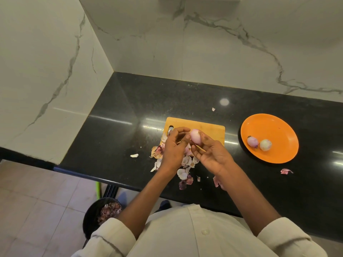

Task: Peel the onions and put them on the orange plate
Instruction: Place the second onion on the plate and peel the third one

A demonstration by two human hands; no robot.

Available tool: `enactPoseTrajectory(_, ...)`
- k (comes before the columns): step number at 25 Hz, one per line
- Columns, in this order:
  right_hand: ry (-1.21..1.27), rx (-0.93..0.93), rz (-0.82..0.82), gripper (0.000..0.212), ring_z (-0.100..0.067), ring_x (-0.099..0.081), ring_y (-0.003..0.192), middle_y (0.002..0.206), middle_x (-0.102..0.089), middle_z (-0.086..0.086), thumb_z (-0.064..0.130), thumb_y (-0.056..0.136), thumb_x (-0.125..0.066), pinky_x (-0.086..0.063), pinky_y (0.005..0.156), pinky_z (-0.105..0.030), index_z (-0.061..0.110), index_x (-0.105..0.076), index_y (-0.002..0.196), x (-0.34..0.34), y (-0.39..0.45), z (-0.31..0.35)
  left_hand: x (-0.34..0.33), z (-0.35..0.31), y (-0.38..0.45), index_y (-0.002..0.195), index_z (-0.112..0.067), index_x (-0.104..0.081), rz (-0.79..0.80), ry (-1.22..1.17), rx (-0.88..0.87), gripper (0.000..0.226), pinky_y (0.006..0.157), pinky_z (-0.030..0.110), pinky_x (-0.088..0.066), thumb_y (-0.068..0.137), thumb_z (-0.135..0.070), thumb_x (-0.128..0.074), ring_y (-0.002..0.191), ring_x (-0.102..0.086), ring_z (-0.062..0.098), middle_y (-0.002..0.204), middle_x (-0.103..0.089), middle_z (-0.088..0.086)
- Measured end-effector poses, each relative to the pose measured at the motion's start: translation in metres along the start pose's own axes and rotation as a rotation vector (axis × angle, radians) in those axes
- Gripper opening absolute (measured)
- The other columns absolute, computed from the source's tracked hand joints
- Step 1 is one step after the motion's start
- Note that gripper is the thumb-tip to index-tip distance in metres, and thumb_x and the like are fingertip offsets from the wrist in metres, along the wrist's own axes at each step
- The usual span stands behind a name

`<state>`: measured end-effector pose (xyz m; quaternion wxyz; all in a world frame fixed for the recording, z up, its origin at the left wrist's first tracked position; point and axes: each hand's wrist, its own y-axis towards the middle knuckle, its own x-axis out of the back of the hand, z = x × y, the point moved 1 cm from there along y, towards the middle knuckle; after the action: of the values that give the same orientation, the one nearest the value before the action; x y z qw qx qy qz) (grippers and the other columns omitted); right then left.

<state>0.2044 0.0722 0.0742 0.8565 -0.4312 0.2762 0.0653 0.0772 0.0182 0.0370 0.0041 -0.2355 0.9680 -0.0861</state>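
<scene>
The onion (195,139) is up off the bench (118,112), held over the board (204,127) near the bench's front edge; it looks nearly bare, pale pink and smooth; the right hand (213,154) cradles it from below, fingers (196,154) curled under and thumb against its side; the left hand (174,145) sits just beside it, fingers curled in toward the onion's left face, seemingly picking at a last bit of skin, though whether they pinch anything I cannot tell.

What might go wrong, to my eye: a peeled onion is slick, and a hard tug from the left hand could pop it out of that loose cradle, to roll off the front edge to the floor, where a bowl (96,216) of scraps sits; a thin strip of skin could also stay on unnoticed; the peels (182,173) heaped at the front edge could be swept off by a forearm.

Both forearms reach out from the body and meet over the board; wrists are bent inward; the plate (274,127), toward the right end of the bench, already holds two onions (252,141).
</scene>
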Motion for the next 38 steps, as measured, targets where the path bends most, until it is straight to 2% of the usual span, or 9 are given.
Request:
enactPoseTrajectory(5, -0.216, 0.081, 0.11, 0.031, -0.023, -0.074, 0.099, 0.12, -0.077, -0.012, 0.005, 0.103, -0.059, -0.056, 0.087, -0.036, 0.015, -0.07, 0.13, 0.004, -0.006, 0.005, 0.004, -0.009, -0.005, 0.133, -0.024, -0.069, 0.065, -0.043, -0.035, 0.03, 0.1, 0.051, -0.061, 0.103, -0.031, -0.069, 0.119, -0.07, 0.028, 0.13, -0.069, 0.004)
enactPoseTrajectory(8, -0.186, 0.082, 0.168, 0.031, -0.021, -0.076, 0.096, 0.117, -0.078, -0.009, 0.005, 0.102, -0.06, -0.061, 0.082, -0.033, 0.012, -0.07, 0.131, 0.0, -0.008, 0.006, 0.006, -0.014, -0.004, 0.123, -0.017, -0.069, 0.039, -0.109, -0.049, 0.024, 0.096, 0.063, -0.06, 0.101, -0.026, -0.072, 0.109, -0.071, 0.043, 0.122, -0.071, 0.015)
enactPoseTrajectory(12, -0.182, 0.056, 0.199, 0.029, -0.024, -0.071, 0.101, 0.12, -0.077, -0.011, 0.01, 0.104, -0.059, -0.062, 0.077, -0.032, 0.009, -0.071, 0.131, 0.0, -0.01, 0.003, 0.01, -0.021, -0.003, 0.118, -0.014, -0.062, 0.099, -0.016, -0.148, 0.028, 0.088, 0.058, -0.06, 0.099, -0.032, -0.073, 0.102, -0.068, 0.046, 0.114, -0.066, 0.021)
enactPoseTrajectory(17, -0.257, 0.127, 0.17, 0.023, -0.025, -0.073, 0.102, 0.119, -0.077, -0.012, 0.009, 0.105, -0.058, -0.062, 0.076, -0.031, 0.012, -0.073, 0.122, -0.004, -0.014, -0.001, 0.013, -0.026, -0.001, 0.105, -0.016, -0.052, 0.111, 0.366, -0.357, 0.017, 0.065, 0.024, -0.046, 0.107, -0.033, -0.054, 0.078, -0.051, 0.008, 0.092, -0.054, -0.005)
enactPoseTrajectory(20, -0.509, 0.337, 0.161, 0.022, -0.026, -0.075, 0.108, 0.126, -0.072, -0.009, 0.007, 0.103, -0.063, -0.064, 0.08, -0.034, 0.016, -0.074, 0.12, -0.007, -0.017, -0.002, 0.019, -0.027, 0.001, 0.098, -0.019, -0.051, 0.019, 0.404, -0.385, 0.013, 0.059, 0.02, -0.04, 0.111, -0.02, -0.05, 0.069, -0.048, 0.005, 0.083, -0.052, -0.012)
enactPoseTrajectory(22, -0.556, 0.405, 0.198, 0.026, -0.027, -0.074, 0.112, 0.126, -0.073, -0.006, 0.005, 0.1, -0.066, -0.065, 0.084, -0.037, 0.017, -0.073, 0.122, -0.007, -0.018, -0.002, 0.018, -0.027, -0.001, 0.095, -0.013, -0.053, -0.03, 0.298, -0.305, 0.02, 0.055, 0.025, -0.043, 0.113, -0.022, -0.049, 0.065, -0.049, 0.005, 0.077, -0.054, -0.008)
enactPoseTrajectory(28, -0.501, 0.377, 0.22, 0.026, -0.028, -0.073, 0.115, 0.124, -0.075, -0.008, 0.008, 0.099, -0.066, -0.063, 0.083, -0.033, 0.013, -0.072, 0.124, -0.006, -0.017, -0.002, 0.012, -0.029, -0.011, 0.094, -0.006, -0.056, -0.054, 0.061, -0.158, 0.037, 0.062, 0.041, -0.047, 0.115, -0.034, -0.044, 0.069, -0.052, 0.023, 0.078, -0.055, 0.016)
enactPoseTrajectory(31, -0.502, 0.367, 0.21, 0.025, -0.028, -0.073, 0.114, 0.124, -0.075, -0.007, 0.01, 0.1, -0.066, -0.064, 0.087, -0.039, 0.013, -0.073, 0.124, -0.007, -0.019, -0.002, 0.013, -0.032, -0.011, 0.094, -0.01, -0.056, -0.101, 0.001, -0.136, 0.035, 0.063, 0.045, -0.049, 0.116, -0.033, -0.043, 0.07, -0.052, 0.026, 0.078, -0.053, 0.01)
enactPoseTrajectory(38, -0.442, 0.323, 0.159, 0.024, -0.026, -0.073, 0.107, 0.126, -0.074, -0.009, 0.021, 0.103, -0.063, -0.06, 0.082, -0.04, 0.015, -0.076, 0.122, -0.006, -0.018, 0.001, 0.022, -0.027, -0.014, 0.12, -0.014, -0.065, -0.042, -0.045, -0.141, 0.015, 0.078, 0.036, -0.062, 0.11, -0.022, -0.059, 0.09, -0.07, 0.018, 0.102, -0.07, 0.001)
